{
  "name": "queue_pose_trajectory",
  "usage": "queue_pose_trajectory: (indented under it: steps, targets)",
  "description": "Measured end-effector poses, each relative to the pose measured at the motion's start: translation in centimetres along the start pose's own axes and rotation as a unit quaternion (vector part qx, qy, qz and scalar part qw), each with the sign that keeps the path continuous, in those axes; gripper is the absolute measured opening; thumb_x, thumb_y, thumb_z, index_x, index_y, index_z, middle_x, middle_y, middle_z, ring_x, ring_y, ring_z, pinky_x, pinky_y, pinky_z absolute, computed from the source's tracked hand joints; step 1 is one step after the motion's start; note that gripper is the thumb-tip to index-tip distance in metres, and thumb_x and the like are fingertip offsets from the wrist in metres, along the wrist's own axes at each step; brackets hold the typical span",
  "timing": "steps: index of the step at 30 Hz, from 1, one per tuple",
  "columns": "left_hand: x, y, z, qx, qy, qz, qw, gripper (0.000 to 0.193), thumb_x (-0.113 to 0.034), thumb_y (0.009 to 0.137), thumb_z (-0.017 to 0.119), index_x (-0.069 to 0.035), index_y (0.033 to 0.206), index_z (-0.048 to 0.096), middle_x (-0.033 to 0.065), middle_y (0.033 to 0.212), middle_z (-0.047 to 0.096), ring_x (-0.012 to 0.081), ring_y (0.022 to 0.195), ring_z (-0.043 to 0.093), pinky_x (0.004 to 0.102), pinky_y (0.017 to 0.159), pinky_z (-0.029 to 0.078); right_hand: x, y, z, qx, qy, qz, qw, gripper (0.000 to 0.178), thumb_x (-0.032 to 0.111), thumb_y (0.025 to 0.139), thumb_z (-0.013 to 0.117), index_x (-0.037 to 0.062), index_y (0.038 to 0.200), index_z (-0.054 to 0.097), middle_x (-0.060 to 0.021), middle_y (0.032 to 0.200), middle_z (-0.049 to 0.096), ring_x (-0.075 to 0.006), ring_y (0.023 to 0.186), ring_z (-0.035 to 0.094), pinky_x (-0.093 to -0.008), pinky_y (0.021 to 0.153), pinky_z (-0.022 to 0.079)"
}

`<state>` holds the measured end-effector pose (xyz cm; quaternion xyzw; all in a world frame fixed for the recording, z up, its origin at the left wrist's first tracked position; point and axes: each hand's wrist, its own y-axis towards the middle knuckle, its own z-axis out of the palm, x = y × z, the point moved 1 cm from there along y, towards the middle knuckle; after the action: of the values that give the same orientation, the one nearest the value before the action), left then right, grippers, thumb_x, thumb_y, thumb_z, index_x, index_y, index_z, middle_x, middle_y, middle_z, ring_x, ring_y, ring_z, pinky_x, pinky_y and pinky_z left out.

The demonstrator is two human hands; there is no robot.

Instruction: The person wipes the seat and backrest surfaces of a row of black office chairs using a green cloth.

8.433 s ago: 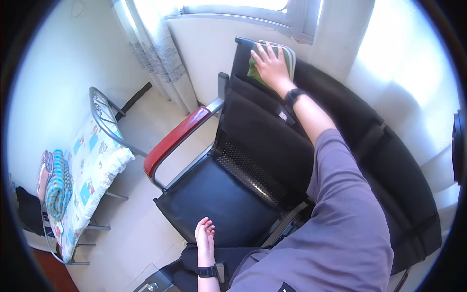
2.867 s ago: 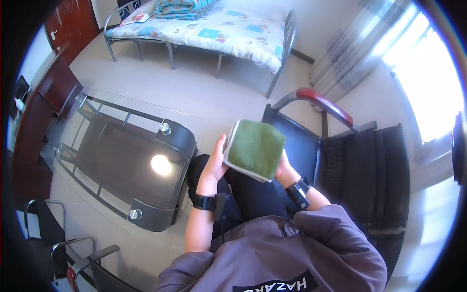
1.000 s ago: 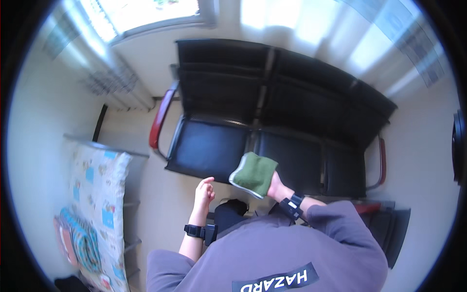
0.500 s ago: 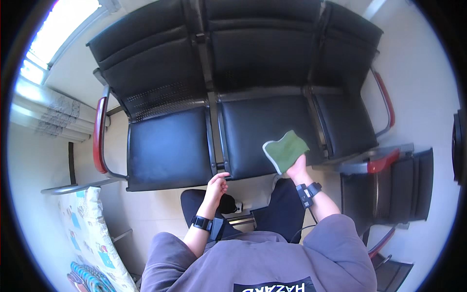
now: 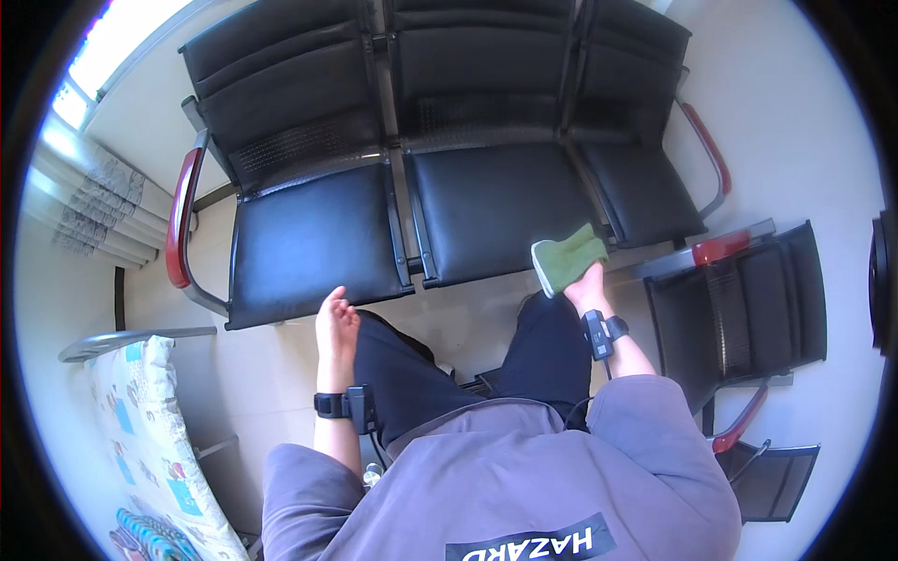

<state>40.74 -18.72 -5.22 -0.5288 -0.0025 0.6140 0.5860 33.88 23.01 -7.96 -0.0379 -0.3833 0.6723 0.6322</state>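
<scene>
A green cloth (image 5: 571, 262) with a white edge is gripped in my right hand (image 5: 589, 286), its far part spread out ahead of the fingers. That hand is over the front edge of the middle black seat (image 5: 491, 201), toward its right corner; whether the cloth touches the seat I cannot tell. My left hand (image 5: 338, 329) is in the air in front of the left black seat (image 5: 313, 238), with nothing in it and its fingers loosely bent and apart. Both wrists wear black strapped devices.
Red-topped armrests (image 5: 184, 220) close off the bench's ends. More black seating (image 5: 739, 313) stands at the right. On the left are a grey rail (image 5: 136, 342), a patterned padded cover (image 5: 150, 421) and a curtain (image 5: 103, 201) by the window. My legs are under me, before the bench.
My right hand has carried the cloth slightly right and away from me. My left hand has moved left, off the seat edge, and its fingers have loosened. The view has shifted.
</scene>
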Motion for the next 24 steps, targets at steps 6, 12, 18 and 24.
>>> queue_pose_trajectory:
  steps: [6, 12, 18, 24]
  targets:
    - [-0.6, -3.3, -4.8, -0.049, -0.053, 0.082, 0.994, 0.019, -0.016, 0.083, 0.047, -0.005, 0.097, 0.053, -0.0039, 0.066, 0.043, 0.0063, 0.062, 0.042, 0.0198, 0.056, 0.035, -0.4, -1.2, 0.4, 0.037, -0.006, -0.002, 0.999, 0.041, 0.041, 0.088, 0.039, 0.0092, 0.112, 0.049, -0.0087, 0.118, 0.050, -0.0276, 0.108, 0.048, -0.0444, 0.093, 0.038]
    - [0.6, -5.6, -4.1, -0.054, -0.044, 0.169, 0.983, 0.015, -0.016, 0.082, 0.048, -0.007, 0.092, 0.054, -0.0041, 0.065, 0.043, 0.0064, 0.060, 0.041, 0.0202, 0.057, 0.034, 0.6, -1.8, 0.8, 0.078, 0.002, 0.033, 0.996, 0.038, 0.036, 0.087, 0.045, 0.0069, 0.112, 0.050, -0.0081, 0.115, 0.052, -0.0258, 0.107, 0.049, -0.0408, 0.092, 0.039]
    - [3.4, -4.2, -1.5, -0.089, 0.007, 0.223, 0.971, 0.012, -0.015, 0.082, 0.047, -0.008, 0.082, 0.056, -0.0040, 0.064, 0.045, 0.0051, 0.058, 0.043, 0.0192, 0.054, 0.035, 3.2, -2.5, -0.4, 0.100, -0.047, -0.006, 0.994, 0.037, 0.036, 0.090, 0.040, 0.0101, 0.114, 0.050, -0.0077, 0.116, 0.052, -0.0247, 0.109, 0.048, -0.0426, 0.094, 0.038]
    - [5.1, 1.3, 2.0, -0.104, 0.051, 0.259, 0.959, 0.009, -0.015, 0.082, 0.049, -0.010, 0.080, 0.056, -0.0052, 0.062, 0.046, 0.0047, 0.057, 0.044, 0.0185, 0.052, 0.034, 6.3, 0.1, 0.0, 0.059, -0.095, -0.059, 0.992, 0.038, 0.032, 0.090, 0.043, 0.0054, 0.116, 0.048, -0.0088, 0.117, 0.051, -0.0237, 0.107, 0.049, -0.0384, 0.091, 0.041]
